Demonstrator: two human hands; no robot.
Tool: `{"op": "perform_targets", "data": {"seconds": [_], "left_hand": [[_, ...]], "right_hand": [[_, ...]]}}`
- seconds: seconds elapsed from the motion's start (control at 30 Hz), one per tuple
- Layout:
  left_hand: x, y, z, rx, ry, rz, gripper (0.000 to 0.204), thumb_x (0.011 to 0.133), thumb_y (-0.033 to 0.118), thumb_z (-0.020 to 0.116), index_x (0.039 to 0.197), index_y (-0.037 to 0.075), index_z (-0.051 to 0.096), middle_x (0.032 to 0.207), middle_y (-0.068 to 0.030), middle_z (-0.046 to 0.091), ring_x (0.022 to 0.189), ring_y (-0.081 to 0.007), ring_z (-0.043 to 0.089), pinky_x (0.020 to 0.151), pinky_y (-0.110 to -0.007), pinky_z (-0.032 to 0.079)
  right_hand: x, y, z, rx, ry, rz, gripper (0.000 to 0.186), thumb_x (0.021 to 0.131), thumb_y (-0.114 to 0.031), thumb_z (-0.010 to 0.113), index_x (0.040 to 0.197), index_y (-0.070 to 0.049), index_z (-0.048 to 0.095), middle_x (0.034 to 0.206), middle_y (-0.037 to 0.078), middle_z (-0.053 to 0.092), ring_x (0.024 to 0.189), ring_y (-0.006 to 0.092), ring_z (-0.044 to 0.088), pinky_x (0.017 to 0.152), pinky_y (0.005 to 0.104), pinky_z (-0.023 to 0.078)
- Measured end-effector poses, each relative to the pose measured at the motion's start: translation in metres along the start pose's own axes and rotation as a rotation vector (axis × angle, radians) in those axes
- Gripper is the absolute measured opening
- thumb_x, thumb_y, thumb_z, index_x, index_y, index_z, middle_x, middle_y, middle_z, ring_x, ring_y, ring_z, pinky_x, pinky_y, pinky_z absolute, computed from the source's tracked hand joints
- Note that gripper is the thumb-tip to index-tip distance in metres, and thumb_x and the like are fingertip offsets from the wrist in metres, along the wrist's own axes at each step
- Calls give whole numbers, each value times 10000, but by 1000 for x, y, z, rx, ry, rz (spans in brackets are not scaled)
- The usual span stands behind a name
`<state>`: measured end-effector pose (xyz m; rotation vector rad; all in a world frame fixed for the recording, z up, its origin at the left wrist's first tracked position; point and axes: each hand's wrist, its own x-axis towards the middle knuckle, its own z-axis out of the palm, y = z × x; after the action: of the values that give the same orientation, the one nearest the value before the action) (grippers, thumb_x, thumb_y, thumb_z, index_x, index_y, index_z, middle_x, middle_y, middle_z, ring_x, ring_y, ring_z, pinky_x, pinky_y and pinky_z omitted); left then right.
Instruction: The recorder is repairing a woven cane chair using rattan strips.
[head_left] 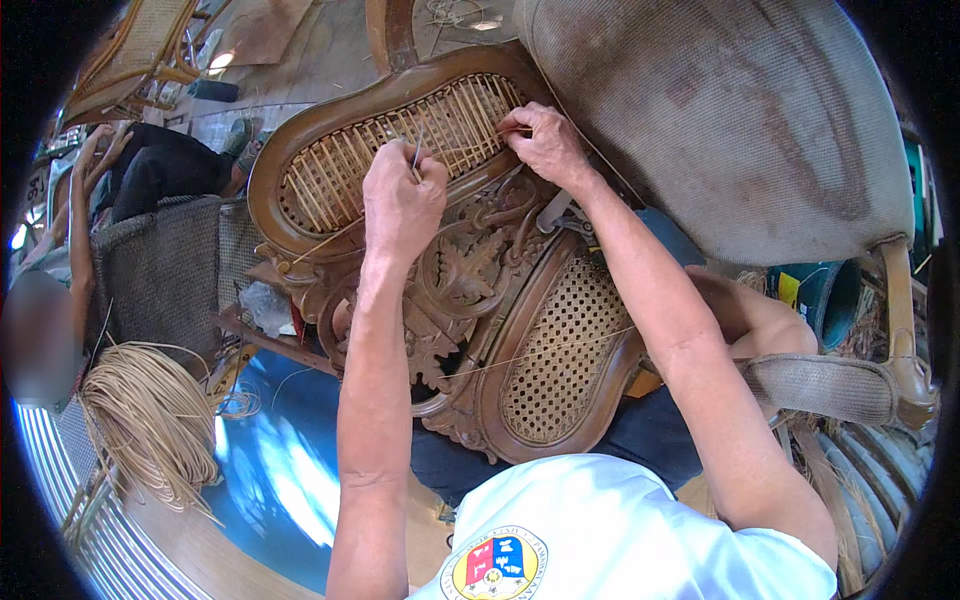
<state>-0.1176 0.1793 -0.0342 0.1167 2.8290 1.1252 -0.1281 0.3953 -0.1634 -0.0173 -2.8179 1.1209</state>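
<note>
Both hands work the half-woven oval cane panel (400, 150) of the carved brown wooden chair back (450, 280) propped across my lap: left hand (400, 200) fisted around a thin metal awl (417, 155), right hand (545, 145) pinching a pale cane strand (510, 130) taut at the rim.

Fisheye rim cuts off the large cane chair back (740, 120) at upper right and the coil of cane strands (150, 420) at lower left. The left hand (400, 200) hides most of the thin metal tool (417, 155) it grips. The right hand (545, 145) covers the far edge of the half-woven oval panel (400, 150); its fingertips cannot be made out. A second person's (150, 170) face is blurred at the left edge.
</note>
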Motion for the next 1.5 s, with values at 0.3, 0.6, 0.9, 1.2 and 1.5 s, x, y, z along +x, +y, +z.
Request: {"op": "perform_targets", "data": {"seconds": [0.3,0.6,0.9,1.2,1.5], "left_hand": [[-48,-32,-85,199,70,-168,117,850,84,600,827,-31,601,690,-138,644,625,-206,634,606,-352,515],[-78,-27,-100,375,116,-171,93,856,76,616,830,-6,582,687,-60,607,591,-107,522,610,-292,470],[-79,-24,-107,223,45,-186,95,886,65,625,957,2,623,785,-32,627,690,-72,543,669,-264,473],[-56,-31,-105,556,146,129,197,860,29,601,1039,-6,677,919,-168,606,841,-330,625,774,-402,499],[-45,-68,-121,388,109,266,172,848,7,640,1014,30,677,904,-108,608,758,-253,616,703,-357,504]], "right_hand": [[7,10,-10,238,-190,-9,174,833,-174,677,976,-86,724,1042,77,705,1035,274,659,902,397,529],[0,3,-16,22,-173,-160,165,822,-131,651,973,-96,708,1035,65,684,1025,281,632,884,416,536],[-6,27,-18,375,-96,107,235,881,-145,680,1098,-54,694,1030,73,725,923,152,686,858,305,546],[-9,5,0,631,-198,251,310,857,-48,654,1164,-4,641,1086,64,688,1020,153,647,941,306,521],[-7,-4,-5,704,-256,319,410,799,-55,652,1198,24,604,1042,96,707,974,166,664,893,303,524]]}}
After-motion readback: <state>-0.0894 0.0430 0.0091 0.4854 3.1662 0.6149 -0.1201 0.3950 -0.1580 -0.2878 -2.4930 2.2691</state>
